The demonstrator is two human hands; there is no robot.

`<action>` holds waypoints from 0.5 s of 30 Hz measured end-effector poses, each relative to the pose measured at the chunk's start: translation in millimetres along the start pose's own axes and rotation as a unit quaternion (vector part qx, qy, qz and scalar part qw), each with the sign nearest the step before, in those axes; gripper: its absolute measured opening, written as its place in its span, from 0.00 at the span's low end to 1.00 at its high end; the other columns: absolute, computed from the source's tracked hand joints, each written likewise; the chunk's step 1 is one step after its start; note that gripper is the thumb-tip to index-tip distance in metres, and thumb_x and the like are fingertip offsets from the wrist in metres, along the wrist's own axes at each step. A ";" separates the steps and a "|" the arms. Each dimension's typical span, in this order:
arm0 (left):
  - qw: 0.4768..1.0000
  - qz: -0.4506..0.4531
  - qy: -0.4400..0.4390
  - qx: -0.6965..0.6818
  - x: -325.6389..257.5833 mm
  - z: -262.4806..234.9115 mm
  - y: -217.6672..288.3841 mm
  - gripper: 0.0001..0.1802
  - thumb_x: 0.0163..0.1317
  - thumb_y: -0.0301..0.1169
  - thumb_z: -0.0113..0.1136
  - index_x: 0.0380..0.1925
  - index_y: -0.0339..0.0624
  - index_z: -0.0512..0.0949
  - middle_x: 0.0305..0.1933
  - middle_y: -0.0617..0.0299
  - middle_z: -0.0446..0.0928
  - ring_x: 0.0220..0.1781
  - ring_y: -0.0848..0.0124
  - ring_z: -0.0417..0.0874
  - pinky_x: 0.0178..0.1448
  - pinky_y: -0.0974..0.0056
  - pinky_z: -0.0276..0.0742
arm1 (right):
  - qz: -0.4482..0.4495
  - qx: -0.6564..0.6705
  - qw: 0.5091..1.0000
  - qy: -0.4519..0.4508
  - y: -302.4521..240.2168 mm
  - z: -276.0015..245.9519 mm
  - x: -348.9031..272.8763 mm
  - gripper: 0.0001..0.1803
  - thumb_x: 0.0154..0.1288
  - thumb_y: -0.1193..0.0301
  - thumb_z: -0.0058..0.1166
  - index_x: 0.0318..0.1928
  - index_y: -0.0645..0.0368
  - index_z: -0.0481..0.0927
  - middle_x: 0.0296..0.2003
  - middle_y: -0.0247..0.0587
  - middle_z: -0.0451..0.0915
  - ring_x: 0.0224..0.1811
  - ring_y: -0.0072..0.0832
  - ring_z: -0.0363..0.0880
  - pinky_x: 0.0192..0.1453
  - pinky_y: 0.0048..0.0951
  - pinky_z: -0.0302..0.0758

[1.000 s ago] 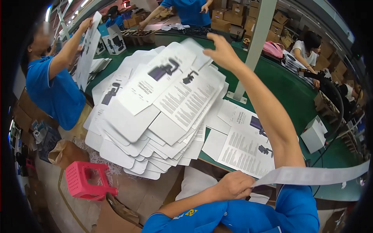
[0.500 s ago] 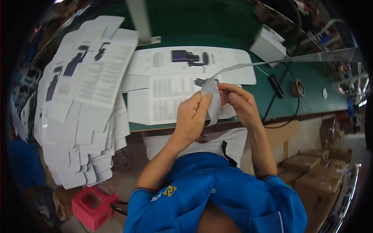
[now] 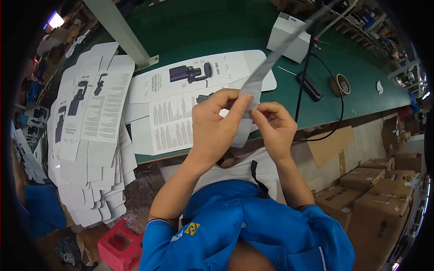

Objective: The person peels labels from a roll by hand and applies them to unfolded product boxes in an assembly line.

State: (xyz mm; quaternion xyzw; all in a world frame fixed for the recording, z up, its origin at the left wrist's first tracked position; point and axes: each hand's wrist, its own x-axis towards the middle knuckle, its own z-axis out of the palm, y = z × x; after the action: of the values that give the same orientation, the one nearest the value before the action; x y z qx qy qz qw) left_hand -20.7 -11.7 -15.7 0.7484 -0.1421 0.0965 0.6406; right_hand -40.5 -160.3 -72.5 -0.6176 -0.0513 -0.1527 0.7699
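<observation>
A translucent grey strip (image 3: 257,81) slants from the upper right down to my hands, and its lower end hangs below them at the table's front edge. My left hand (image 3: 214,124) grips the strip between thumb and fingers. Close against its right side, my right hand (image 3: 276,131) is closed, thumb and forefinger pinched together at the strip's edge. Whatever sits in that pinch is too small to make out. Under and behind the hands lies a flat, unfolded white carton (image 3: 165,108), printed with a purple and black microphone and text blocks.
Flat printed cartons (image 3: 97,117) are piled at the left. A metal post (image 3: 118,31) rises behind the table (image 3: 199,27). To the right are a white box (image 3: 285,43), a black tool (image 3: 310,86), a tape roll (image 3: 335,86) and a cable (image 3: 342,106). Brown boxes (image 3: 379,217) and a pink stool (image 3: 118,250) stand below.
The view has turned, shifting the table's things. My right thumb and forefinger have come together at the strip's edge. The strip now slants up more steeply.
</observation>
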 end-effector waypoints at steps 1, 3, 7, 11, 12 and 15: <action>0.997 -0.044 0.004 -0.063 1.0 1.9 -0.4 0.10 0.65 0.30 0.65 0.39 0.32 0.83 0.32 0.56 0.86 0.34 0.73 0.86 0.41 0.69 0.79 | -0.117 -0.096 0.988 0.021 -0.3 1.2 3.4 0.14 0.60 0.81 0.67 0.47 0.63 0.83 0.35 0.35 0.82 0.35 0.19 0.79 0.40 0.19 0.77; 0.993 -0.050 0.006 -0.104 1.5 6.5 -3.7 0.11 0.67 0.31 0.64 0.39 0.31 0.83 0.32 0.58 0.86 0.36 0.78 0.84 0.40 0.72 0.77 | -0.271 -0.220 0.936 0.049 -8.1 3.7 6.3 0.19 0.54 0.82 0.69 0.48 0.60 0.85 0.33 0.37 0.80 0.32 0.24 0.78 0.37 0.22 0.76; 0.988 -0.089 0.001 -0.128 1.2 9.4 -7.3 0.12 0.67 0.32 0.65 0.38 0.31 0.82 0.32 0.58 0.86 0.35 0.79 0.82 0.39 0.74 0.75 | -0.387 -0.363 0.847 0.032 -4.9 -9.3 13.5 0.18 0.52 0.81 0.70 0.45 0.59 0.87 0.33 0.34 0.80 0.30 0.26 0.77 0.33 0.26 0.73; 0.993 -0.075 -0.004 -0.090 -1.7 9.1 -12.5 0.11 0.67 0.32 0.65 0.38 0.31 0.82 0.33 0.57 0.86 0.36 0.79 0.82 0.40 0.73 0.75 | -0.408 -0.417 0.812 0.009 -8.3 -12.8 10.4 0.15 0.48 0.83 0.71 0.39 0.60 0.88 0.32 0.36 0.81 0.29 0.29 0.77 0.32 0.26 0.73; 0.993 -0.076 -0.003 -0.090 -4.3 8.1 -14.4 0.11 0.67 0.32 0.65 0.38 0.31 0.82 0.33 0.57 0.86 0.36 0.79 0.82 0.40 0.73 0.75 | -0.414 -0.422 0.806 0.002 -8.3 -13.5 9.6 0.15 0.46 0.83 0.72 0.37 0.59 0.88 0.31 0.36 0.81 0.29 0.30 0.77 0.31 0.26 0.72; 0.997 -0.045 0.048 -0.033 -12.7 0.9 -25.5 0.10 0.67 0.29 0.65 0.38 0.31 0.82 0.33 0.58 0.85 0.36 0.78 0.82 0.43 0.73 0.75 | -0.382 -0.391 0.834 -0.078 -14.0 -14.7 -0.3 0.14 0.47 0.84 0.70 0.36 0.60 0.87 0.30 0.37 0.81 0.28 0.30 0.77 0.31 0.26 0.73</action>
State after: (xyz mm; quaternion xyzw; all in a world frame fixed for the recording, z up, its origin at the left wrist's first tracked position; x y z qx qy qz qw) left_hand -24.2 -8.0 -43.7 0.7272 -0.0809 0.0987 0.6744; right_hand -46.6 -177.1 -62.9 -0.8080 -0.2796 -0.3930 0.3384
